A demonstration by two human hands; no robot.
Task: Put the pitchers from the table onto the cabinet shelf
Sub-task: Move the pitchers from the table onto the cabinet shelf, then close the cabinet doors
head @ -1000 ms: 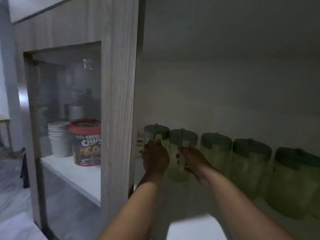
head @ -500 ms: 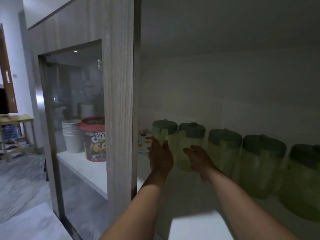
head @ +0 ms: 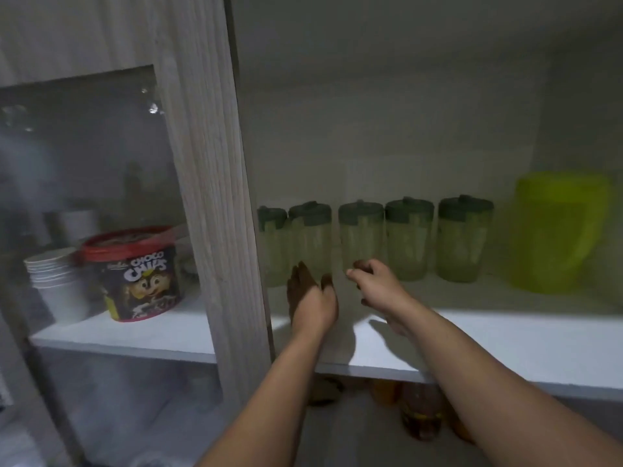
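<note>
Both hands have let go of the pitchers since the earlier frames and now hang free in front of the row, and the view has swung so that the whole cabinet shelf shows. Five pale green pitchers with dark green lids stand upright in a line at the back of that white shelf. The first pitcher sits partly behind the wooden door frame. The second pitcher stands just beside it, then the third pitcher, the fourth pitcher and the fifth pitcher, close together with narrow gaps.

The left hand hovers low over the shelf in front of the second pitcher, its fingers straight and loosely spread, holding nothing; whether the tips brush the pitcher cannot be told in the dim light. The right hand is just in front of the base of the third pitcher, its fingers curled inward with nothing between them.

Further right on the same shelf, apart from the row, stands a larger bright yellow-green jug with a handle. Behind the glass door on the left, a Choco Chips tub with a red lid rests on the shelf beside a stack of white paper cups. Below the shelf, some dark bottles are dimly visible.
</note>
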